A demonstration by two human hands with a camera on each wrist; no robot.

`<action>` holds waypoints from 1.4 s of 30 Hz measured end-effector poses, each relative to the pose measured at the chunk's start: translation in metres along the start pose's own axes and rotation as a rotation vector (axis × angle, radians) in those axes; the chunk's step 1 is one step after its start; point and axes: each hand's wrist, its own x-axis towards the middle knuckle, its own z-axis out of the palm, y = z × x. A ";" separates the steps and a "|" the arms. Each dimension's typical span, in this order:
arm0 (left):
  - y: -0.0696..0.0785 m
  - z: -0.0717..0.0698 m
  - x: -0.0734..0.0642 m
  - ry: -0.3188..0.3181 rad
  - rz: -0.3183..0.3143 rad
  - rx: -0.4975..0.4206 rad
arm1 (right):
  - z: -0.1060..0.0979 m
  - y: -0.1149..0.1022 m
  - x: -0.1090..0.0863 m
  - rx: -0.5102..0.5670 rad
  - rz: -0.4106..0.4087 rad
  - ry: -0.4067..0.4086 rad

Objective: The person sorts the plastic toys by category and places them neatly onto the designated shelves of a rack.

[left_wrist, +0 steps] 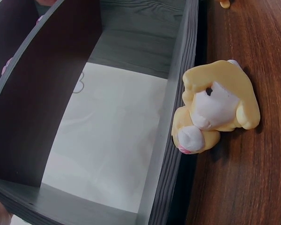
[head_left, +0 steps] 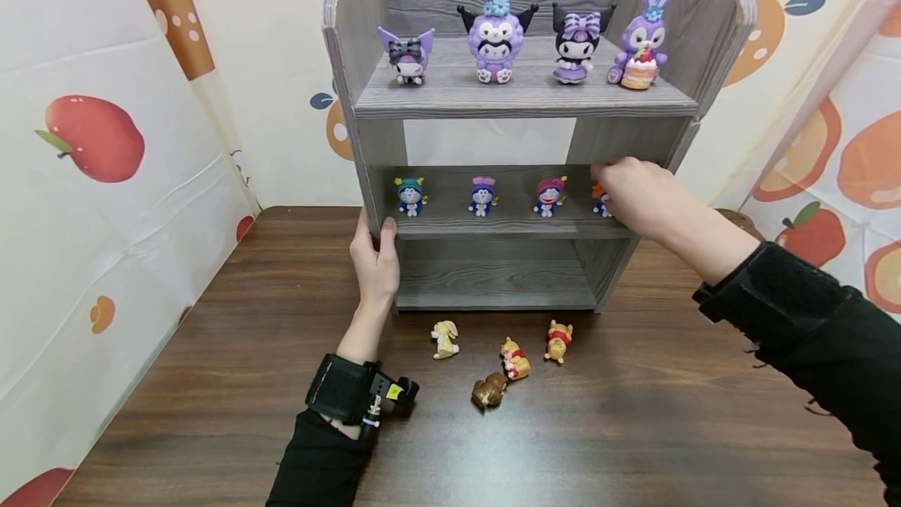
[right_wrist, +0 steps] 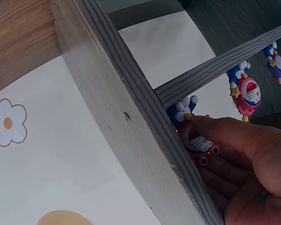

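A grey wooden display shelf [head_left: 514,112] stands on the table. My left hand [head_left: 375,264] grips its left side panel, thumb inside and fingers outside. At the right end of the middle tier, my right hand [head_left: 637,198] pinches a small blue figurine [right_wrist: 194,138] with a red-orange hood. The figurine's feet are at the tier's front edge, and in the head view the hand partly covers it. Along the same tier stand three similar blue figurines: one with a green hat [head_left: 411,196], one with a purple hat [head_left: 482,196] and one with a pink-red hat [head_left: 549,196].
The top tier bears several purple figurines [head_left: 496,45]. On the brown table [head_left: 211,382], before the shelf, lie a yellow rabbit figurine [head_left: 445,339], two yellow bear figurines in red [head_left: 515,358] and a brown figurine [head_left: 489,391]. Fruit-print cloth [head_left: 91,257] hangs around the table.
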 end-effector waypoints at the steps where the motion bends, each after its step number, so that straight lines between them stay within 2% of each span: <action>1: 0.000 0.000 0.000 0.000 0.000 0.000 | 0.000 0.000 0.000 0.000 0.000 0.001; 21: 0.000 0.000 0.000 -0.001 0.010 -0.004 | -0.007 -0.001 -0.002 0.031 0.002 0.023; 25: 0.000 0.000 0.000 0.002 0.012 0.000 | -0.013 -0.005 -0.006 0.020 -0.027 0.100; 31: -0.001 0.000 0.000 0.003 0.015 0.004 | -0.021 -0.020 -0.023 0.040 -0.081 0.279; 36: -0.001 0.001 0.000 -0.002 0.007 -0.001 | -0.015 -0.033 -0.040 0.072 -0.220 0.425; 39: -0.001 0.001 0.001 -0.004 0.006 -0.003 | -0.005 -0.042 -0.050 0.085 -0.305 0.464; 42: -0.001 0.001 0.001 -0.006 0.005 -0.004 | 0.008 -0.049 -0.059 0.091 -0.350 0.436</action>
